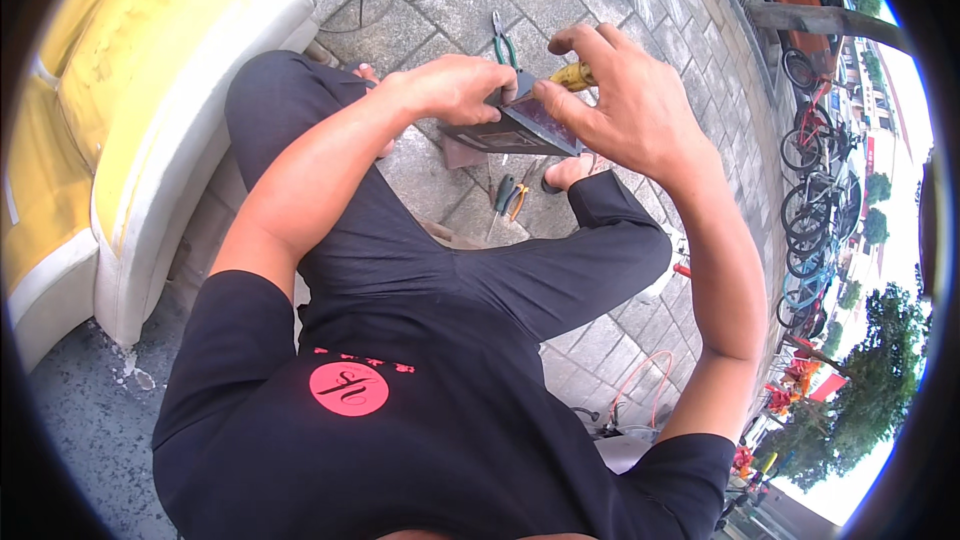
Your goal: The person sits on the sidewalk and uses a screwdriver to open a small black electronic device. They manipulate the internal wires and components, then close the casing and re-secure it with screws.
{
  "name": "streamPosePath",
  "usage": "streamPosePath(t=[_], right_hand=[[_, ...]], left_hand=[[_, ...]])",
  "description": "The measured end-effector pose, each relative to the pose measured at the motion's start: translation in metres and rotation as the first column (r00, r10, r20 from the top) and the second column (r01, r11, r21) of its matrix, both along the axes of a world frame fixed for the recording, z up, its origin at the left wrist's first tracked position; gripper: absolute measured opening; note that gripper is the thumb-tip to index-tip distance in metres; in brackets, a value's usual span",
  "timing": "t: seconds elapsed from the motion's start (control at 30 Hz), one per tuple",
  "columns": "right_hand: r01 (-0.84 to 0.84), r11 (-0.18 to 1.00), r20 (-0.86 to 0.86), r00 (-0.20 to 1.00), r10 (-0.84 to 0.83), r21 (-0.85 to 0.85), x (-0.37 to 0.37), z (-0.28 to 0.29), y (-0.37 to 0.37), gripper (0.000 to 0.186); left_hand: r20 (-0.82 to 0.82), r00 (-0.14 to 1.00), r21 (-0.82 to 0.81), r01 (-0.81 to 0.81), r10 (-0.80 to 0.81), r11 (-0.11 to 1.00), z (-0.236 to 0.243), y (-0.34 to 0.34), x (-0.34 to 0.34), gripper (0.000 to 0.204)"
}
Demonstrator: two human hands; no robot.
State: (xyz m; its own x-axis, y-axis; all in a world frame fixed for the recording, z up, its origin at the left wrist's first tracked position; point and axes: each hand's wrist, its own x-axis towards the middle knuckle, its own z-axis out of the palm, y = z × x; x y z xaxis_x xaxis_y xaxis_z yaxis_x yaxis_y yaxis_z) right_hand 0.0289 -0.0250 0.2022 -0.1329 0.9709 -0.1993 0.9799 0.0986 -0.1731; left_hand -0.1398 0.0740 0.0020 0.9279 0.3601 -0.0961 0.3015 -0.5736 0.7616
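Step in hand: you're apparently bracing and working on a dark case (pixel 525 137), using a yellow-handled tool (pixel 574 77) at its upper side. Case is sitting tilted between your knees, over the paving (pixel 640 105); can't tell if it's resting on the brownish block (pixel 462 153) below.

Left hand (pixel 452 90) is closing narrow on the case's upper left edge. Right hand (pixel 640 90) is holding the tool's handle, fingers partly spread, thumb lying at the case's right corner. Tool tip is hiding; contact can't be told.

Next move is probably calling for a firm left brace, a straight tool line and the right thumb clear of the tip.

Edges, room: a yellow-and-white seat (pixel 215 50) is bounding the paving's left edge; bicycles (pixel 810 205) are standing along its right edge, well apart. Green-handled pliers (pixel 505 45) are lying just beyond the case; a dark-handled screwdriver (pixel 504 192) and orange-handled pliers (pixel 518 203) are lying nearer you, by your right foot (pixel 570 173). Most room is opening up beyond your right hand; your thighs are limiting low elbow swings.
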Motion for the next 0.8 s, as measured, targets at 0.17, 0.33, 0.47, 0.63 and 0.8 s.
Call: streamPosePath(t=[0.17,0.33,0.47,0.63,0.8], right_hand=[[-0.024,0.999,-0.103,0.994,0.028,0.038,0.006,-0.004,-0.002,0.040],[-0.035,0.995,0.061,0.998,0.029,0.098,0.005,-0.002,-0.007,0.042],[0.041,0.995,-0.043,0.998,-0.045,-0.092,0.004,0.003,0.002,0.052],[-0.065,0.995,-0.013,0.998,0.066,0.075,0.004,0.004,-0.009,0.048],[-0.027,0.996,-0.012,1.000,0.027,-0.082,0.007,0.002,0.000,0.057]], left_hand=[[0.021,1.000,-0.004,0.000,0.001,1.000,0.000,-0.001,-0.002,0.033],[0.009,1.000,0.017,0.012,-0.012,1.000,-0.002,0.000,0.001,0.033],[0.015,1.000,0.001,0.008,-0.008,1.000,-0.004,0.001,0.000,0.035],[0.011,1.000,0.013,0.015,-0.015,1.000,-0.006,0.001,0.002,0.037],[0.022,1.000,0.019,0.003,-0.003,1.000,-0.004,0.000,-0.001,0.038]])
